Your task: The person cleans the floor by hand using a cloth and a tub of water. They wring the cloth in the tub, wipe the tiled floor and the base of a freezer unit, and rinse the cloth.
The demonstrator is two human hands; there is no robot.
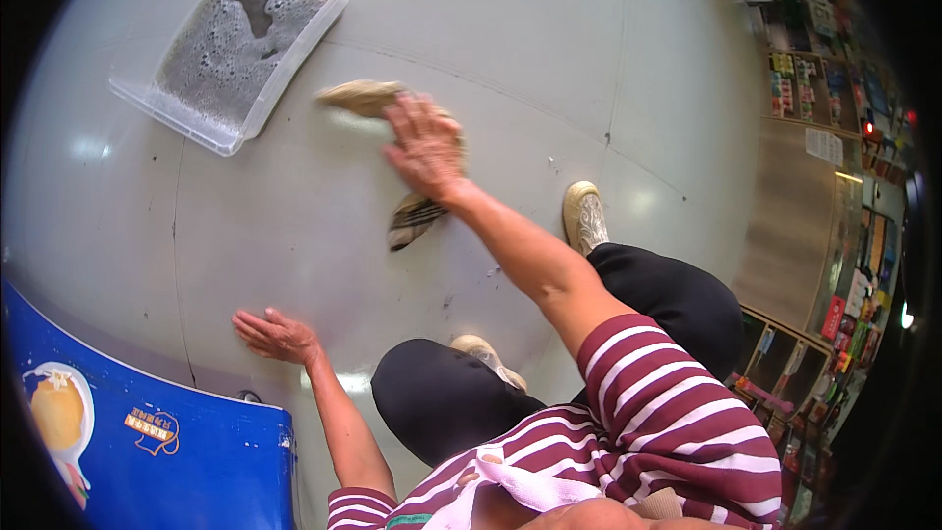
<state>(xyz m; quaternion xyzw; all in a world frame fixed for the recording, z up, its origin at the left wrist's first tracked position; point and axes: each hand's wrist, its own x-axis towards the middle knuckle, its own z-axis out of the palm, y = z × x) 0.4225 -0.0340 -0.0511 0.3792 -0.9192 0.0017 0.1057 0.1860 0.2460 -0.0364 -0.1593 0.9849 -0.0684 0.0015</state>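
My right hand (425, 147) presses down on a beige cloth (360, 97) lying on the grey floor. Motion blurs the hand slightly. One end of the cloth sticks out beyond my fingers, and a dark-striped end (416, 222) shows below the wrist; the middle is hidden under my palm. My left hand (278, 335) is held out over the floor with fingers extended and nothing in it. Up and to the left of the cloth stands a clear plastic tub (294, 81) holding murky grey water (221, 51) topped with suds.
A blue cabinet (213, 471) with printed pictures and writing fills the lower left corner. Along the right side run shelves of small packaged goods (795, 85) and a brown counter panel (784, 206). My shoes (585, 215) and bent knees are close by. Small white scraps (553, 162) dot the floor.
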